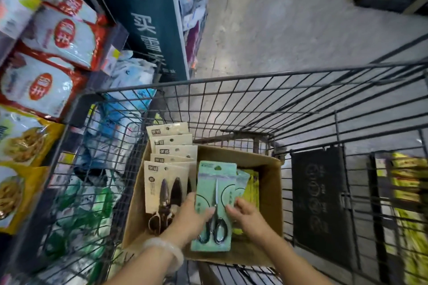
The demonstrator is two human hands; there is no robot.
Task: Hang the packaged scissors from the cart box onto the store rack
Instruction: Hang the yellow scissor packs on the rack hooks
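Observation:
A brown cardboard box (264,192) stands inside a wire shopping cart (231,99). Several beige scissor packs (166,183) lean in a row at the box's left side. In front of them a mint-green scissor pack (215,180) with black-handled scissors is held upright. My left hand (188,217) grips its left edge, thumb across the front. My right hand (249,215) pinches its right edge. More green and yellow packs (249,183) lie behind it in the box. No hanging hooks are in view.
Store shelves at the left hold red-and-white bags (58,37) and yellow snack bags (23,143). A dark green sign panel (141,18) rises beyond the cart. Grey floor (289,18) stretches ahead. A black panel (319,196) hangs on the cart's right side.

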